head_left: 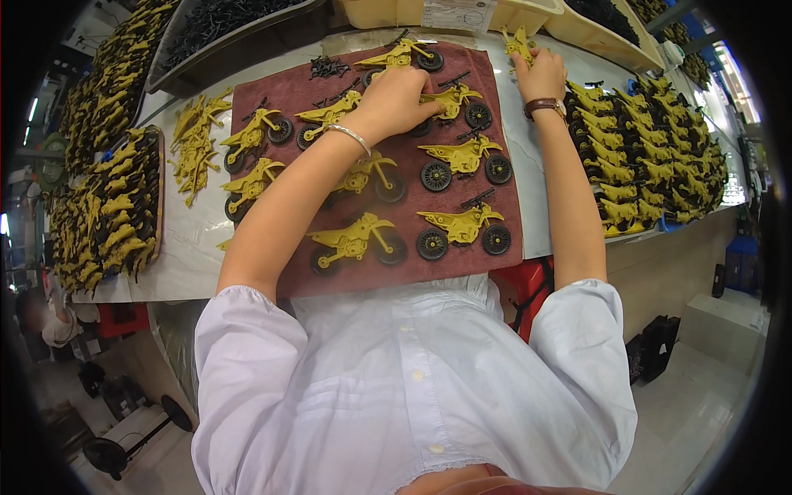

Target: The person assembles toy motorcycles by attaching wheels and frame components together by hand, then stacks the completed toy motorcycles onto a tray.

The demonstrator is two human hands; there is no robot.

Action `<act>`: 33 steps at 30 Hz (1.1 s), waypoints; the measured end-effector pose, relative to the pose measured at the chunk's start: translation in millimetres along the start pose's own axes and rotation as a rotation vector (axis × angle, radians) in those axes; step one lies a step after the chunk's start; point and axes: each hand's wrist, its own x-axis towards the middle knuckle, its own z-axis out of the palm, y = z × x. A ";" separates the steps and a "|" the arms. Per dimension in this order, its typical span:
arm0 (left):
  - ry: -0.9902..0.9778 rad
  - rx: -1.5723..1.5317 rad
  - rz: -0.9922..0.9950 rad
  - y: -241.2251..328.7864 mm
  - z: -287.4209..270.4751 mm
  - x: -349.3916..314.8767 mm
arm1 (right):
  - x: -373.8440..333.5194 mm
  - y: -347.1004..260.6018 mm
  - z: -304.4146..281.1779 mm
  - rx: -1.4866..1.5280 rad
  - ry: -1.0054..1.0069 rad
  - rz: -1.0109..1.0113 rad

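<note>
Stretched forward over the maroon cloth [396, 157], my left hand [400, 101] has its fingers curled, their tips mostly hidden. It is between a yellow toy motorcycle [396, 56] at the far edge and another toy motorcycle [454, 101] to its right; what it grips cannot be made out. Past the cloth's far right corner, my right hand [542, 74] pinches a yellow toy motorcycle body [518, 43]. More yellow motorcycles with black wheels lie in rows on the cloth, among them one motorcycle [462, 224] at the near right. My left forearm covers part of the middle rows.
Stacks of yellow motorcycles [639, 157] stand at right, with another stack [115, 214] at left. Loose yellow bodies [196, 144] lie beside the cloth. Black parts [328, 66] sit at its far left. Bins of black parts, including a grey bin [223, 62], line the back. A red stool [524, 293] is below.
</note>
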 end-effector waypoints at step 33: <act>-0.025 -1.729 -0.523 44.8 -16.6 -160.7 | -160.7 -98.6 -165.5 0.721 -0.370 -0.713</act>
